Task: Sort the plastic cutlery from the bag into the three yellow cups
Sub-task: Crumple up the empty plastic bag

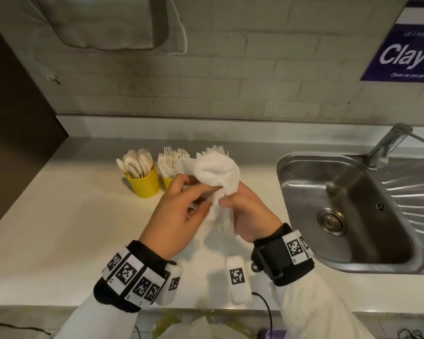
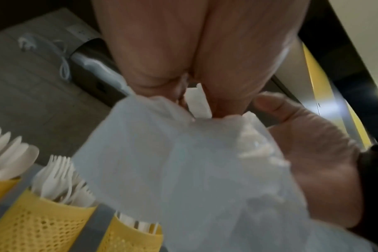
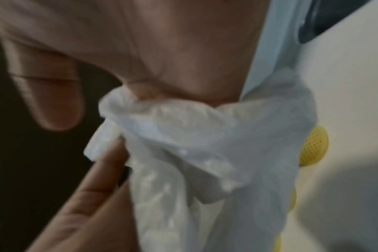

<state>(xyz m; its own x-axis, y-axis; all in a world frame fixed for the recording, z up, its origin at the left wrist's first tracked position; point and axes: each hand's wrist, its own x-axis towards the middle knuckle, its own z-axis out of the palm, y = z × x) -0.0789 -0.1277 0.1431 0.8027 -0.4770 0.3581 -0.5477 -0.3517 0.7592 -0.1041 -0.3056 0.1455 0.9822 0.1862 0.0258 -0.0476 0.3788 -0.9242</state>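
While both hands (image 1: 206, 206) pinch bag (image 1: 218, 172) | cups (image 1: 145, 183) behind | sink (image 1: 304, 241) right

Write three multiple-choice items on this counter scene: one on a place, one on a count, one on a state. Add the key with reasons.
1. Where is the sink?
A. right of the cups
B. left of the cups
C. behind the cups

2. How many yellow cups show in the left wrist view?
A. one
B. three
C. five

3. What is the state of the bag?
A. flat on the counter
B. hanging on the wall
C. held in both hands

Key:
1 A: the head view shows the basin at the right, with the spoon cup at the left.
2 B: the spoon cup, fork cup and third cup stand in a row.
3 C: the left hand and right hand pinch the crumpled plastic above the counter.
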